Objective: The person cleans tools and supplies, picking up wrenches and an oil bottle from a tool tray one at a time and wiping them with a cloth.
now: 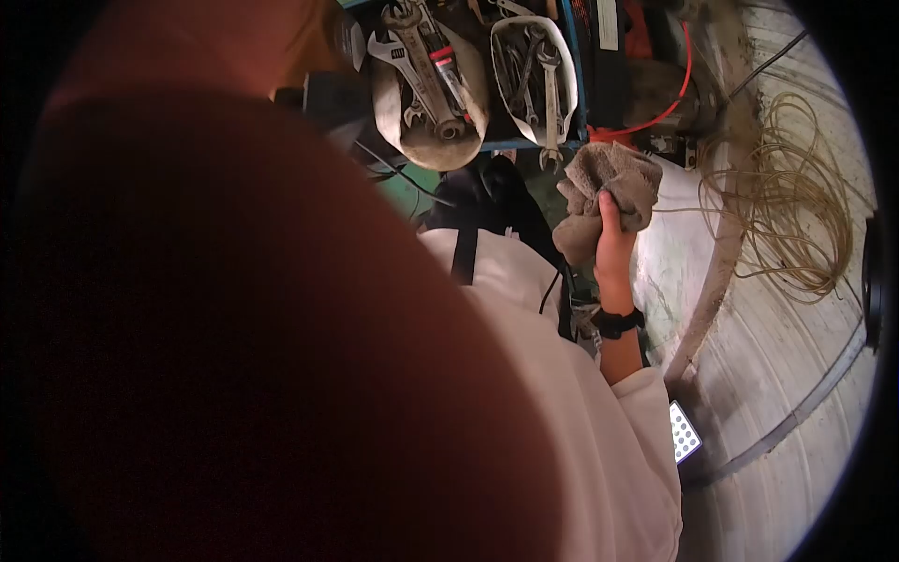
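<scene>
My right hand (613, 248) is closed around a crumpled brown-grey cloth (629, 173), with the thumb pressed over its front. A dark band (616, 323) circles that wrist. Just beyond the cloth hangs the end of an open-ended wrench (551, 94), which sticks out of a cut white container (568, 86). Across the left and lower view spreads a large, dark reddish blur (281, 309) very close to the camera. It looks like my left arm or hand; no fingers can be made out in it.
A second cut container (426, 155) holds an adjustable wrench (405, 70) and several other tools. An orange cable (688, 70) curves at the upper right. Coiled yellowish hose (824, 272) lies against the pale ribbed surface. A dotted white panel (685, 431) is at the lower right.
</scene>
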Demonstrator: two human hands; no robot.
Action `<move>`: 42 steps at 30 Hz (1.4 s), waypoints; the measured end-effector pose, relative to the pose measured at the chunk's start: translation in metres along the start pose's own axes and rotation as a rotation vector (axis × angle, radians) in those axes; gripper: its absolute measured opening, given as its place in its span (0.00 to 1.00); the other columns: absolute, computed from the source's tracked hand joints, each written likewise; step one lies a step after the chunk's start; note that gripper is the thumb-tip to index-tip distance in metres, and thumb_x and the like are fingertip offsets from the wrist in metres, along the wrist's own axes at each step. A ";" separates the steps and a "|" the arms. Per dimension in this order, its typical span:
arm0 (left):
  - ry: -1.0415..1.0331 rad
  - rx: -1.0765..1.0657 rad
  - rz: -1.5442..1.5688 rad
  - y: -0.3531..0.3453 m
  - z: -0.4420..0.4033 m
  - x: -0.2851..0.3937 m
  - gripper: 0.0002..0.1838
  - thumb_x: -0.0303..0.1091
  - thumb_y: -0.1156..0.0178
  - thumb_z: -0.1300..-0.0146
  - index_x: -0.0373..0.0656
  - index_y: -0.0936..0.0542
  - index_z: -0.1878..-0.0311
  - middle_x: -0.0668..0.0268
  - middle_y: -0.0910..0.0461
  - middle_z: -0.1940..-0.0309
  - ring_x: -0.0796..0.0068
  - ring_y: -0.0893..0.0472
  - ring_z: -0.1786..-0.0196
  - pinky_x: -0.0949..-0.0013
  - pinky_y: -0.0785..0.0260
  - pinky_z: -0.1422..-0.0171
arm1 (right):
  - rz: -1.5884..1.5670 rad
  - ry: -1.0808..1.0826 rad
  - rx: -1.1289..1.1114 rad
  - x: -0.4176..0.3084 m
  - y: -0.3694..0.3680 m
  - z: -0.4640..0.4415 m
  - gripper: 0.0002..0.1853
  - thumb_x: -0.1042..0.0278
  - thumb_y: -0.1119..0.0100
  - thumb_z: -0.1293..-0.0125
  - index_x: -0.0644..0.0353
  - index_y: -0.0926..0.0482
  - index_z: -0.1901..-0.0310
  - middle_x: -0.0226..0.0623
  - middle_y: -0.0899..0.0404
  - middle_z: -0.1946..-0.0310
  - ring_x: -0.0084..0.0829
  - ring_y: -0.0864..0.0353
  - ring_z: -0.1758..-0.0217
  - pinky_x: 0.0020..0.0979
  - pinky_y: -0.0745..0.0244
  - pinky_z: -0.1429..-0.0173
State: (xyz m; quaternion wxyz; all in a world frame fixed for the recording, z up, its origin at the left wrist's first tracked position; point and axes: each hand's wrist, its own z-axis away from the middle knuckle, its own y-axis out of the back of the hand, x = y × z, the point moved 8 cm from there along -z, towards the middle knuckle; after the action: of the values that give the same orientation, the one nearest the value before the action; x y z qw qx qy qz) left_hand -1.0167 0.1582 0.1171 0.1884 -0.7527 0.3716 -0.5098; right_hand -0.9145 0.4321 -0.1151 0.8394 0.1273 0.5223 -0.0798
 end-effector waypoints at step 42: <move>1.043 -0.108 -1.915 0.389 -0.013 -0.192 0.31 0.59 0.33 0.55 0.31 0.19 0.72 0.46 0.20 0.72 0.48 0.20 0.63 0.55 0.28 0.56 | -0.118 -0.011 0.011 0.002 0.012 -0.020 0.20 0.66 0.40 0.38 0.65 0.29 0.46 0.34 0.25 0.50 0.24 0.28 0.48 0.26 0.34 0.43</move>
State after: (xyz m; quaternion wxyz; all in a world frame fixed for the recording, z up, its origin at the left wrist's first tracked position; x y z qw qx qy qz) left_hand -1.2108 0.0504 -0.2556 -0.5006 -0.4286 -0.3122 -0.6842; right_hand -0.9275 0.4491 -0.1239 0.8354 0.1005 0.5237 -0.1329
